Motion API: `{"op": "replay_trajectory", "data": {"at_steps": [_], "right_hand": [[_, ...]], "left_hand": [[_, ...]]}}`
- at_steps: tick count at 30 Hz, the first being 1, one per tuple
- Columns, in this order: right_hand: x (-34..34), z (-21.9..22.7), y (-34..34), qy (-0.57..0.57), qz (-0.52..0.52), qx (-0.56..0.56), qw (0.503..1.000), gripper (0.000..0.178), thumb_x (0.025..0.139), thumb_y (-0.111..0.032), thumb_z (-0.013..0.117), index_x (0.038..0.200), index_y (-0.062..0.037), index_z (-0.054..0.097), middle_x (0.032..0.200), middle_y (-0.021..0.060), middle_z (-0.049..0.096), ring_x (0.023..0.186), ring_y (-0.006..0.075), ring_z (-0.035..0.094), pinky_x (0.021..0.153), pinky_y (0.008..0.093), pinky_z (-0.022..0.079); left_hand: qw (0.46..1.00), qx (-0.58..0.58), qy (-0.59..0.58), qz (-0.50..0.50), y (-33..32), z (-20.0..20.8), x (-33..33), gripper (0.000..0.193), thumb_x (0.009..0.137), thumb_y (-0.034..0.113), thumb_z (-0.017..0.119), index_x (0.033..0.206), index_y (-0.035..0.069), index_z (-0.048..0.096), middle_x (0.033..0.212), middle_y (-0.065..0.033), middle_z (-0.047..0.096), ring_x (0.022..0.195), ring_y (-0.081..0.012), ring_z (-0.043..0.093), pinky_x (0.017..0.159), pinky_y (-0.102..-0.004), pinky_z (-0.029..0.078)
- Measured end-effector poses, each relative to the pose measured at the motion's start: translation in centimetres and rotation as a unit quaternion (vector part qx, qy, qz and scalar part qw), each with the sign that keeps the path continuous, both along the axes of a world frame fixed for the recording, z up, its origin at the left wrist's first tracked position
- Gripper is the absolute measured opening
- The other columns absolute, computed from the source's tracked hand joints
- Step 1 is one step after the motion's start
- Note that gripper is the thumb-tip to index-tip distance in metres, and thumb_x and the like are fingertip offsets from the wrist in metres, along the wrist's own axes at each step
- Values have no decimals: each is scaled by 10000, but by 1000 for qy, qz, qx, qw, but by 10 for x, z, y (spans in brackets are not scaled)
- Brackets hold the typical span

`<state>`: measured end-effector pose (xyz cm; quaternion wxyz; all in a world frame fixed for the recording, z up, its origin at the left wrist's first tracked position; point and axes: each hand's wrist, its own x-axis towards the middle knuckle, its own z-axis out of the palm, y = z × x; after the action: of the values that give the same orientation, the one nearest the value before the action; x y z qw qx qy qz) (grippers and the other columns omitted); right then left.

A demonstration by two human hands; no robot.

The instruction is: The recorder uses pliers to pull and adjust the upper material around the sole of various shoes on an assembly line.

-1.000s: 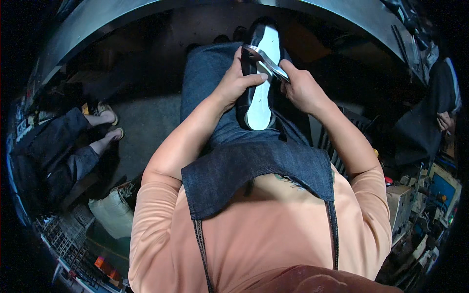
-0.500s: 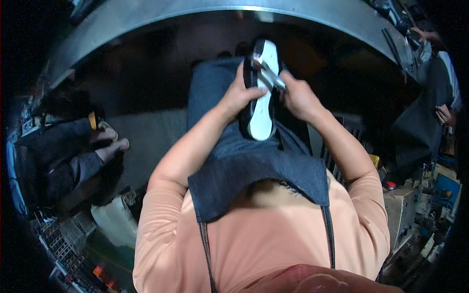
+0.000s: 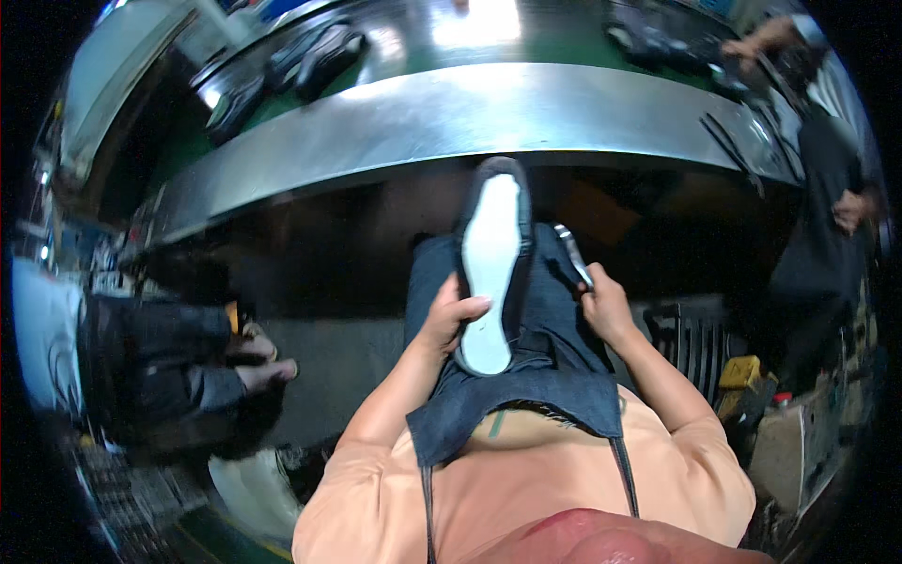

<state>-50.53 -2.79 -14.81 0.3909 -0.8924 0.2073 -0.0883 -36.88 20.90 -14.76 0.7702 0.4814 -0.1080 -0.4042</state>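
A black shoe upper stands over my lap with its long white sole board facing up. My left hand grips it along the left side near the lower end, the thumb lying over the board. To the right of the shoe and apart from it, my right hand is closed around metal pincers, whose head points up and away from me. Their jaws are too small to make out. A dark apron covers my lap beneath both hands.
Beyond my knees runs a metal bench edge before a green surface carrying dark shoes. Thin black tools lie at its right end. People sit at left and right. A yellow thing and a box stand at right.
The pincers have come off the shoe's board and moved right with my right hand. My left hand still holds the shoe. The view has shifted, showing more of the bench.
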Motion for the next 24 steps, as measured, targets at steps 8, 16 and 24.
{"op": "replay_trajectory", "data": {"at_steps": [8, 16, 24], "right_hand": [[20, -27, 23, -66, 160, -227, 958, 132, 784, -62, 544, 913, -48, 522, 867, 149, 520, 832, 337, 532, 722, 428, 443], [25, -31, 25, -63, 140, -237, 959, 115, 786, -57, 521, 901, -51, 511, 867, 141, 510, 820, 321, 529, 706, 417, 435], [52, -14, 6, -63, 144, -155, 975, 169, 754, -24, 540, 918, -50, 507, 883, 163, 514, 855, 353, 528, 735, 449, 434]], "left_hand": [[996, -16, -84, 14, -53, 109, 71, 544, 743, 134, 641, 1238, -12, 468, 986, -113, 610, 825, -207, 642, 739, -324, 547], [989, -9, -120, 88, -197, 151, 204, 416, 908, 374, 600, 1158, 44, 557, 1046, -108, 612, 938, -233, 606, 815, -410, 509], [879, 162, -447, -30, -145, 127, 244, 396, 879, 236, 645, 1233, 62, 607, 1164, -97, 633, 1061, -213, 580, 926, -341, 450]]}}
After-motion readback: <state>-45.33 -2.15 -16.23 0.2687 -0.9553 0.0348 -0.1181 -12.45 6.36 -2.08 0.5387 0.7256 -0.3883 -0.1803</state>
